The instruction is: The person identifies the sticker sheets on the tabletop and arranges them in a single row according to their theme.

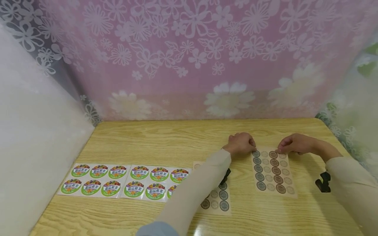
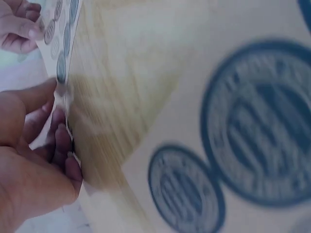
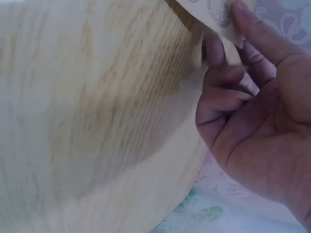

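Note:
A beige sticker sheet [image 1: 268, 170] with columns of round blue, pale and brown stickers lies out on the right of the table. My left hand [image 1: 240, 143] pinches its far left corner between thumb and fingers. At the far right corner my right hand [image 1: 299, 143] grips the sheet in the same way. In the right wrist view the sheet's corner [image 3: 209, 12] is between thumb and forefinger, the other fingers curled beneath. A second beige sticker sheet [image 1: 223, 205] lies partly hidden under my left forearm; its blue round stickers [image 2: 187, 189] loom large in the left wrist view.
Two white sheets of fruit stickers [image 1: 91, 179] [image 1: 147, 183] lie side by side along the left of the wooden table [image 1: 165, 139]. A floral curtain [image 1: 189, 65] hangs behind the far edge. Small black pieces [image 1: 324, 182] show by both sleeves.

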`<state>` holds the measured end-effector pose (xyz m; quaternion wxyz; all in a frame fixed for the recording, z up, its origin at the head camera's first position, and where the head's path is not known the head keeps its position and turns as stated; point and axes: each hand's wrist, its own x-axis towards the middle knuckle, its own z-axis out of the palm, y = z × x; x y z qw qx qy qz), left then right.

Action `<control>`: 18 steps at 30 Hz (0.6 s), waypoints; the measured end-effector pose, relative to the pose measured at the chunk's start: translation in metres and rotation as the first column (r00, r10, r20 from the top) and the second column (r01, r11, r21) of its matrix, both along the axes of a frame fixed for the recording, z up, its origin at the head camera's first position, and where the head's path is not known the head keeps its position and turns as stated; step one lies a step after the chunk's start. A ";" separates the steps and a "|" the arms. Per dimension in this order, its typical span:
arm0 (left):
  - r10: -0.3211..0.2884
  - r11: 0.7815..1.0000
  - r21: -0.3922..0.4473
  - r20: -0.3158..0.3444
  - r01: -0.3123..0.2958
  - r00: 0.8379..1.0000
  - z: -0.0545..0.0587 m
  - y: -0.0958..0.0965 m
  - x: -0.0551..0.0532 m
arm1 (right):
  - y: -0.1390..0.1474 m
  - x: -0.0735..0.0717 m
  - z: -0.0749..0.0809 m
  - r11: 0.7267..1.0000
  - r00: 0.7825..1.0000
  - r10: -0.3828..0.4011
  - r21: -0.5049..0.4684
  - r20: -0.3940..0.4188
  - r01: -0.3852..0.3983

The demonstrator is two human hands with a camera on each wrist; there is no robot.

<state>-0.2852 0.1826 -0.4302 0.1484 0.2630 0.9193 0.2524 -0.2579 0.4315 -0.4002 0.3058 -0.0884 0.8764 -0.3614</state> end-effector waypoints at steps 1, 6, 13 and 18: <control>-0.020 1.000 0.020 0.023 0.020 1.000 0.000 -0.002 -0.001 | 0.001 0.001 0.000 1.000 1.000 -0.001 -0.019 0.005 0.001; -0.181 0.978 0.135 0.171 0.159 0.969 0.002 -0.015 -0.008 | 0.004 0.006 -0.006 0.996 0.999 -0.004 -0.092 0.034 0.008; -0.264 0.960 0.160 0.255 0.229 0.930 0.010 -0.029 -0.008 | -0.004 0.015 -0.019 0.980 0.999 0.044 -0.198 0.021 -0.039; -0.284 0.959 0.096 0.248 0.268 0.926 0.016 -0.039 -0.003 | -0.018 0.021 -0.022 0.964 0.996 0.089 -0.252 0.025 -0.080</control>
